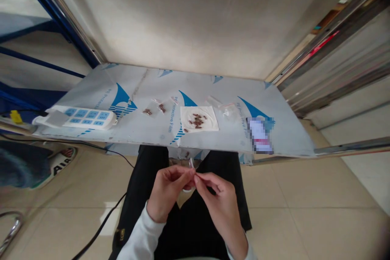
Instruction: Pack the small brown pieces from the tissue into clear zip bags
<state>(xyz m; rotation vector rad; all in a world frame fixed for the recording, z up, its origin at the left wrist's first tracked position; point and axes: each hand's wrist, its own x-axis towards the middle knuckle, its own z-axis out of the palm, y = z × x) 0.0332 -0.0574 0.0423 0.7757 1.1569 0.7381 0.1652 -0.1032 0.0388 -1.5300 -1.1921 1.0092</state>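
My left hand (173,189) and my right hand (217,195) meet above my lap, fingertips pinched together. Between them a small clear plastic bag (191,163) shows in part; the fingers cover the rest of it. Beyond my hands, on the shelf, a white paper sheet (210,118) bears a loose heap of small brown metal-looking pieces (197,121). To its left lie a small cluster of similar pieces (148,111) and a little clear bag of pieces (161,107). Clear, crumpled plastic bags (227,109) lie to the right of the sheet.
The film-covered metal shelf (143,130) ends just beyond my knees. A white power strip (88,118) lies at its left and a phone (259,135) at its right. A black cable (103,223) crosses the floor. Another person's shoe (59,166) shows at left.
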